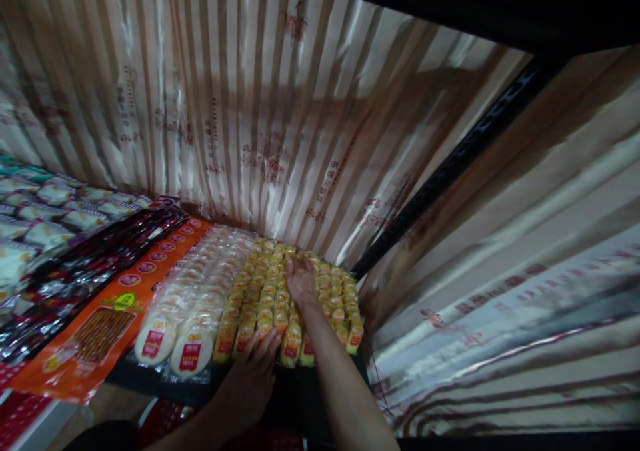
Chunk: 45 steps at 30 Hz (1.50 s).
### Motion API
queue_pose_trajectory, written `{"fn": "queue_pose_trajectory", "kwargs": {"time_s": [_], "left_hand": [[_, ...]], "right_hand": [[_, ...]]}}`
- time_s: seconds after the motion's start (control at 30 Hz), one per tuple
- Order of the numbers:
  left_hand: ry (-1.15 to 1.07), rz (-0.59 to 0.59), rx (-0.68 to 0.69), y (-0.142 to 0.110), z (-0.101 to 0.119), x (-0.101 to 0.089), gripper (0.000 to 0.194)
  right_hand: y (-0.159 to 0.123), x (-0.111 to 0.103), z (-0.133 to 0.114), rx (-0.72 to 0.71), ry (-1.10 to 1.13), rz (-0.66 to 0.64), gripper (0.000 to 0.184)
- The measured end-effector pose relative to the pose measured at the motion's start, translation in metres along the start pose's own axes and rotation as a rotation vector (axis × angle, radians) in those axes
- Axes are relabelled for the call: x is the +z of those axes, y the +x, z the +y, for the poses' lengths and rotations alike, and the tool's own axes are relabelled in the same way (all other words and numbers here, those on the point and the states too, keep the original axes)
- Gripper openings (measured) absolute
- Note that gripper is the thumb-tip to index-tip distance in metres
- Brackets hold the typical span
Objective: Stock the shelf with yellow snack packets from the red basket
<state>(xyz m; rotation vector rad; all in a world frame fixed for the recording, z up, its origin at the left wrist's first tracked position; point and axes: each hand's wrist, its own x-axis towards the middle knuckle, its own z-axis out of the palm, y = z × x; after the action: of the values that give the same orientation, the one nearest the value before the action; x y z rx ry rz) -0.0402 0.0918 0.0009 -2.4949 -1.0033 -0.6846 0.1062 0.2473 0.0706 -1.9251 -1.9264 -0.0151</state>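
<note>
Rows of small yellow wrapped snack packs (323,304) stand close together on a dark shelf (295,397). My left hand (257,371) rests at the front edge of these rows, fingers stretched out against the front packs. Farther back, my right hand (303,277) lies over the middle of the rows with its palm down. Its fingers look extended and touch the packs, though their tips are partly hidden. Beside the yellow packs, to the left, are two rows of clear-wrapped round white crackers (190,354).
Left of the crackers lie an orange snack bag (90,344), dark shiny packets (100,271) and white packets (50,227). Pleated printed sheeting (260,124) hangs behind and to the right. A black slotted post (450,164) slants down at the shelf's right corner.
</note>
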Motion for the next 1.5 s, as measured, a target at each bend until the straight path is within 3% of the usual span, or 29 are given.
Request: {"fn": "queue_pose_trajectory", "kwargs": {"time_s": [0.17,0.3,0.4,0.53,0.7,0.83,0.97,1.13,1.3,1.5], "left_hand": [[-0.015,-0.029,-0.014,-0.003,0.001,0.006,0.041],[-0.041,-0.055,0.001,-0.006,0.003,0.009,0.04],[-0.042,-0.083,0.006,-0.007,0.003,0.01,0.041],[-0.059,-0.11,0.047,-0.009,0.0,0.011,0.047],[-0.13,-0.107,0.145,-0.003,0.004,0.004,0.041],[-0.248,-0.138,0.169,0.002,0.023,0.0,0.044],[-0.333,-0.145,0.096,0.002,0.036,0.006,0.051],[-0.409,-0.107,0.032,0.003,0.034,0.013,0.051],[-0.401,-0.079,-0.035,0.009,0.036,0.018,0.048],[-0.413,-0.131,-0.106,0.01,0.04,0.019,0.051]], "right_hand": [[0.005,0.01,-0.005,-0.044,0.046,-0.026,0.042],[-0.008,0.0,0.005,-0.019,0.124,0.01,0.049],[-0.043,-0.014,0.018,0.035,0.296,0.219,0.055],[-0.114,-0.026,0.034,0.146,0.526,0.458,0.056],[-0.189,-0.028,0.051,0.229,0.612,0.49,0.049],[-0.212,-0.028,0.061,0.242,0.629,0.479,0.048],[-0.213,-0.031,0.062,0.214,0.598,0.438,0.047],[-0.195,-0.032,0.052,0.103,0.557,0.397,0.044],[-0.152,-0.032,0.044,-0.026,0.435,0.348,0.047],[-0.094,-0.04,0.034,-0.026,0.176,0.156,0.053]]}}
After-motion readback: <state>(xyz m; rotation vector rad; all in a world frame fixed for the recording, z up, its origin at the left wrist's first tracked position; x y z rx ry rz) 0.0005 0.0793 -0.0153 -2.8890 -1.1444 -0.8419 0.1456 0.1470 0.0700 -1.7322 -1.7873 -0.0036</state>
